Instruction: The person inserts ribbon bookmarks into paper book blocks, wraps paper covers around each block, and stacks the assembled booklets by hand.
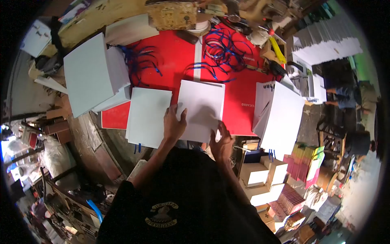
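The white paper stack [201, 99] is flat and shaped like a box, with straight sides and a gray shadow on top. It sits at 6 o'clock on the red counter [172, 46]. The left hand [174, 125] is at its 8 o'clock edge, and the right hand [222, 140] is near its 5 o'clock corner. Both hands are partly open, with thumbs and fingers apart. From the stack, a flat white pile [148, 116] is at 9 o'clock, and curly blue ribbons [227, 52] are at 1 o'clock.

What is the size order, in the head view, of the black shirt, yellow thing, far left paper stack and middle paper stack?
1. Black shirt
2. Far left paper stack
3. Middle paper stack
4. Yellow thing
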Tool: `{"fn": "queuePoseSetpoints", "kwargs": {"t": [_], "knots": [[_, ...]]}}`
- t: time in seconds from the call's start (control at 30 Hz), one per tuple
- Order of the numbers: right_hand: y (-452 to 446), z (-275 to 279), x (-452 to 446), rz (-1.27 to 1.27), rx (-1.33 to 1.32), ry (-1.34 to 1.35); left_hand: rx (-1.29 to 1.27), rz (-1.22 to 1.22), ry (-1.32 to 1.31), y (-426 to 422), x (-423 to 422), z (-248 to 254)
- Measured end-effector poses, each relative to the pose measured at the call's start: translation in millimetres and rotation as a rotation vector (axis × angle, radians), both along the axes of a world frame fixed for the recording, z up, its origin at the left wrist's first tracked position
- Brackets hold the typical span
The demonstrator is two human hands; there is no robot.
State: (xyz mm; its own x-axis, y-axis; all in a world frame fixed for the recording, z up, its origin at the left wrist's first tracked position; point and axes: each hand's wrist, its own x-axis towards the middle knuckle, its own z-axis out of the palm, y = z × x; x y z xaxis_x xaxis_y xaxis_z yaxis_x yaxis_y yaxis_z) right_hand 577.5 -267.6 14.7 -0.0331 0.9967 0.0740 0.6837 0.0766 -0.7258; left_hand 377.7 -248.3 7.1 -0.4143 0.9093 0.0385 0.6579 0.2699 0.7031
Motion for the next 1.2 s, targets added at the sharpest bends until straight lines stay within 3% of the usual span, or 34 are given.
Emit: {"fn": "queuePoseSetpoints", "kwargs": {"t": [0.07, 0.13, 0.17, 0.27, 0.4, 0.47, 0.53, 0.57, 0.6, 0.67, 0.7, 0.73, 0.8, 0.87, 0.9, 0.93, 1.0, 1.07, 1.13, 1.2], "knots": [[-11, -1, -9, 0.044, -0.124, 0.09, -0.102, 0.168, -0.389, -9, -23, 14], [-5, 6, -20, 0.176, -0.172, 0.288, 0.141, 0.15, -0.409, -30, -72, -1], [7, -3, -24, 0.237, -0.099, 0.1, 0.129, 0.161, -0.398, -41, -101, -6], [71, 6, -44, 0.267, 0.01, 0.122, -0.067, 0.334, -0.228, -63, -174, -10], [171, -6, -77, 0.4, 0.24, 0.158, -0.124, 0.409, -0.231, -63, -183, 0], [205, -14, -90, 0.455, 0.326, 0.069, 0.258, 0.383, 0.504, -34, -131, 29], [229, -23, -99, 0.521, 0.416, -0.023, 0.177, 0.079, 0.011, -15, -98, 10], [238, -29, -102, 0.576, 0.356, -0.078, 0.222, -0.109, -0.106, 5, -75, 8], [245, -35, -106, 0.63, 0.295, -0.133, 0.134, -0.252, -0.088, 21, -51, 15], [256, -35, -111, 0.653, 0.222, -0.154, 0.218, -0.522, 0.062, 55, -16, 7], [259, -30, -110, 0.716, 0.249, -0.202, 0.073, -0.578, 0.127, 70, -7, 6], [262, -22, -109, 0.774, 0.275, -0.252, 0.076, -0.575, 0.124, 79, -3, 7], [265, -6, -101, 0.802, 0.323, -0.248, -0.151, -0.578, 0.316, 93, 7, 8], [267, 0, -88, 0.835, 0.383, -0.404, -0.096, -0.611, 0.305, 94, 4, -1], [267, -14, -80, 0.763, 0.548, -0.288, -0.058, -0.599, 0.29, 96, 4, -5], [265, -12, -70, 0.744, 0.543, -0.295, -0.02, -0.587, 0.272, 98, 4, -10], [265, -4, -50, 0.575, 0.297, -0.433, 0.109, -0.56, 0.148, 100, 3, -21], [254, 5, -26, 0.498, 0.255, -0.312, 0.216, -0.486, 0.111, 100, -3, -23], [230, 17, -5, 0.285, 0.066, -0.322, 0.261, -0.567, 0.047, 110, -19, -42], [188, 21, 13, 0.217, 0.064, -0.216, 0.338, -0.603, -0.013, 109, -23, -44]]}}
